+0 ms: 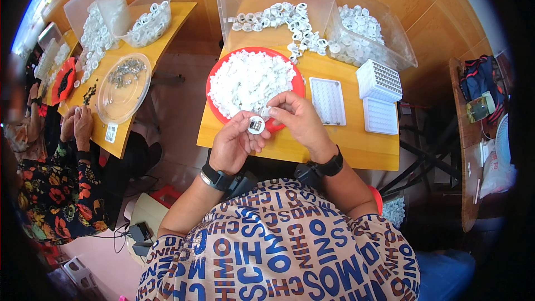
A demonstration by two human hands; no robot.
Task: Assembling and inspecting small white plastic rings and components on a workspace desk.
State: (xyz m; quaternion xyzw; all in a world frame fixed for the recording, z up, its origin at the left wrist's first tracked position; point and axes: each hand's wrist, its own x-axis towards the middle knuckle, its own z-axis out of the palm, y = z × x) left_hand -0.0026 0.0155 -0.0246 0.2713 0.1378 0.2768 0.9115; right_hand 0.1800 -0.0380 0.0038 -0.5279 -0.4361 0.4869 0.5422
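Between the thumb and fingers of my left hand (237, 136) is a small round white plastic part (256, 125) with dark and metallic pieces inside, its open face turned up. My right hand (295, 118) is close beside it, thumb and forefinger pinched on a tiny white piece (266, 111) too small to name. Both hands are over the near rim of a red round tray (301, 86), heaped with small white plastic pieces (245, 83). Each wrist wears a dark band.
Finished-looking round white parts (298, 22) lie along the table's back, near a clear bin (362, 33) full of more. White slotted trays (327, 101) and a stack of them (379, 81) stand right. At left, a co-worker's hands (78, 122) rest by a clear round lid (125, 89) with metal bits.
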